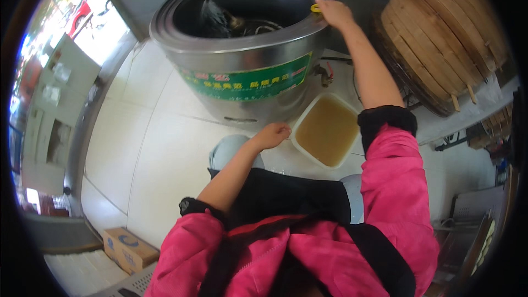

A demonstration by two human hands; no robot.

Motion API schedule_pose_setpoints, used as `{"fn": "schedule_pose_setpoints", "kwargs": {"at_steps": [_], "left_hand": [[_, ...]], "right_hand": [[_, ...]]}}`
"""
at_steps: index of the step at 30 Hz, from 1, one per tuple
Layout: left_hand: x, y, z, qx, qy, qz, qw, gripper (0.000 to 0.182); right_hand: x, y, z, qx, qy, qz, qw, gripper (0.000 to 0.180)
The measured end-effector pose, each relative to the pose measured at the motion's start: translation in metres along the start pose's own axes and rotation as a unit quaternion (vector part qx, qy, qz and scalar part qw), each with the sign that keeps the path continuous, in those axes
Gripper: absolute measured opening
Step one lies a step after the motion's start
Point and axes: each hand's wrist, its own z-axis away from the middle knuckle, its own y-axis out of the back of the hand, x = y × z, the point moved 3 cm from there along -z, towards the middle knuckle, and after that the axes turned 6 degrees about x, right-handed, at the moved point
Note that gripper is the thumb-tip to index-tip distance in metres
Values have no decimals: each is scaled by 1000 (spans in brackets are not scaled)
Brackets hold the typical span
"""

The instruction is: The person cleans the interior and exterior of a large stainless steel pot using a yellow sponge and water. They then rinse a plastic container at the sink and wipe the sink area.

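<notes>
A large round stainless steel cooking barrel [251,45] with a green printed band stands on the floor before me. My right hand [336,12] is at its right rim, beside a small yellow ring-like piece [316,8]; whether the fingers grip the piece or the rim is unclear. Inside the dark barrel, water seems to splash near a metal fitting [236,22]. A square white plastic tub [326,130] of cloudy brown liquid sits on the floor at right. My left hand [272,135], fingers curled together, hovers by or touches the tub's left rim; nothing shows in it.
A brass tap with a red lever [327,76] sticks out low at the barrel's right, above the tub. Stacked bamboo steamers [441,37] stand at the upper right. A cardboard box [128,249] lies at the lower left, and a doorway opens at the upper left.
</notes>
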Motion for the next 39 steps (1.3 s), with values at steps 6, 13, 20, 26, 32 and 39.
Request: {"fn": "schedule_pose_setpoints", "kwargs": {"at_steps": [6,13,20,26,32,39], "left_hand": [[-5,-1,3,15,25,-33,999,30],[-19,-3,-13,-2,2,-81,997,30],[7,-15,-11,117,-94,61,987,35],[-2,-16,-10,-11,-16,-19,1000,38],[-21,-17,-14,-67,22,-94,993,35],[-38,-65,-73,-209,181,-70,958,34]], "right_hand": [[-32,30,25,37,159,30,986,53],[-166,57,107,161,313,-115,929,25],[-282,72,132,182,240,-241,923,19],[-227,11,186,268,244,-341,867,19],[-25,-99,273,147,-392,-520,745,18],[108,-138,496,84,-646,-631,421,23]]}}
